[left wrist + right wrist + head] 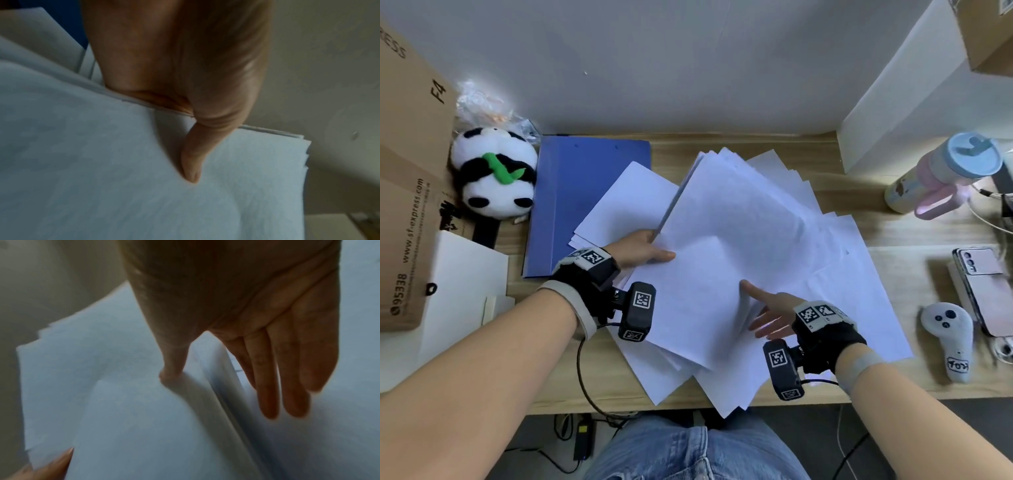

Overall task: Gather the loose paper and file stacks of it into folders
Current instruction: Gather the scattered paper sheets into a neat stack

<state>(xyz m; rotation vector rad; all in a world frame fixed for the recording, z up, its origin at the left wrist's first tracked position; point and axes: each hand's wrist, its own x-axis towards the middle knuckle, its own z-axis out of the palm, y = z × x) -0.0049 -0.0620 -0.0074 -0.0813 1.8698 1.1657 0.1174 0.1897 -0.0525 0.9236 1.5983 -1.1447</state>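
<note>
White loose paper (835,274) lies fanned over the middle of the wooden desk (900,377). My left hand (645,248) pinches a raised stack of sheets (722,219) by its left edge, thumb on top (191,164) and fingers hidden beneath. My right hand (763,308) is at the stack's near right edge, thumb (172,369) on top and straight fingers (283,386) spread under it over the sheets below. A blue folder (571,192) lies shut at the back left, partly under paper.
A panda plush (494,174) and a cardboard box (410,178) stand at the left. At the right are a pastel water bottle (941,171), a phone (986,287) and a white controller (948,339). Paper corners overhang the desk's front edge.
</note>
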